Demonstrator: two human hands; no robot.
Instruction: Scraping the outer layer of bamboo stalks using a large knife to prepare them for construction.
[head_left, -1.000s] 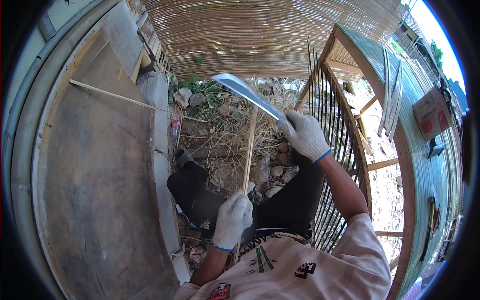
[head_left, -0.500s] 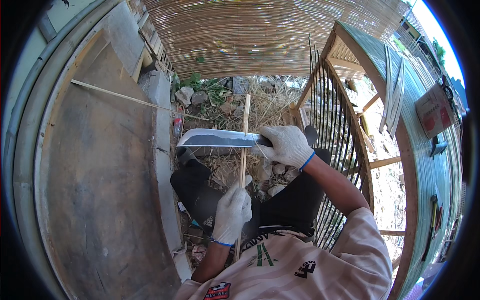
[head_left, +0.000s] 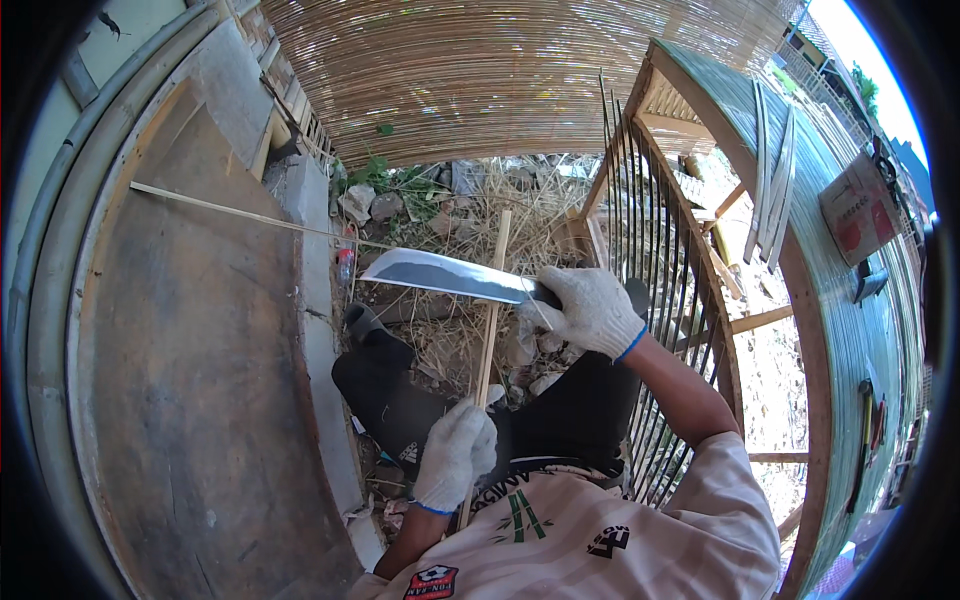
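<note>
My right hand (head_left: 590, 308), in a white knit glove with a blue cuff edge, is closed round the handle of a machete (head_left: 435, 274). The blade points left, its tip a little higher than the handle, and crosses over a thin split bamboo strip (head_left: 487, 350). The strip stands nearly lengthwise before me, tilted slightly right at its far end. Lower down, my gloved left hand (head_left: 456, 452) is wrapped round that strip, whose near end runs down beside my shirt. Whether the edge bites into the strip, I cannot tell.
A large worn board (head_left: 200, 350) lies on the left, with a thin strip (head_left: 250, 215) across it. To the right stands a wooden frame with dark slats (head_left: 660, 220), its green top carrying loose strips (head_left: 772, 180) and a box (head_left: 858, 208). A bamboo screen (head_left: 500, 80) closes the back.
The machete has gone from nearly level to slanted, its handle end lower. My right hand has shifted slightly right and down, my left hand a bit lower, and the strip leans more.
</note>
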